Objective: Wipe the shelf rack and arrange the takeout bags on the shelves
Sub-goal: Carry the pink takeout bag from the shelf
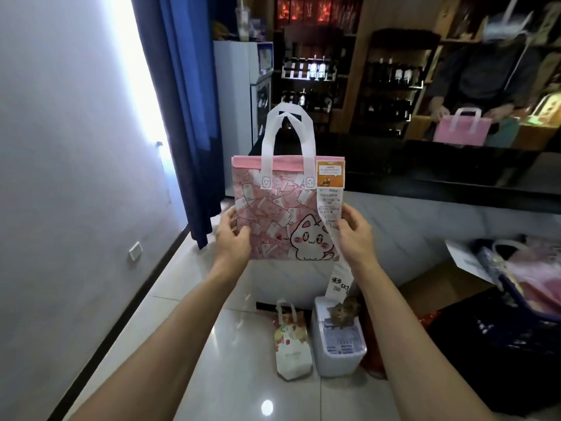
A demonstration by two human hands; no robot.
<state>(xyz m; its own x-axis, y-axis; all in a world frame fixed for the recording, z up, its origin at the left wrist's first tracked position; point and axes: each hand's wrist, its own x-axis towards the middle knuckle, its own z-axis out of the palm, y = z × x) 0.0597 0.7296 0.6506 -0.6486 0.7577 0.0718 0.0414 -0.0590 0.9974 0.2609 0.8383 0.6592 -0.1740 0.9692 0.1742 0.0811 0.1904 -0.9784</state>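
I hold a pink takeout bag (279, 208) upright in mid-air in front of me. It has a white cartoon cat print, white handles and a long receipt (329, 202) hanging down its right side. My left hand (233, 235) grips the bag's lower left edge. My right hand (353, 232) grips its lower right edge, over the receipt. Below on the floor stand a small white takeout bag (291, 344) and a white bag with a printed label (338, 341). No shelf rack shows clearly.
A white wall (76, 147) and blue curtain (182, 101) stand at left. A dark glossy counter (455, 171) runs across the back; behind it is a person with another pink bag (463, 132). A blue basket of bags (528, 284) and a cardboard box (440, 287) sit at right.
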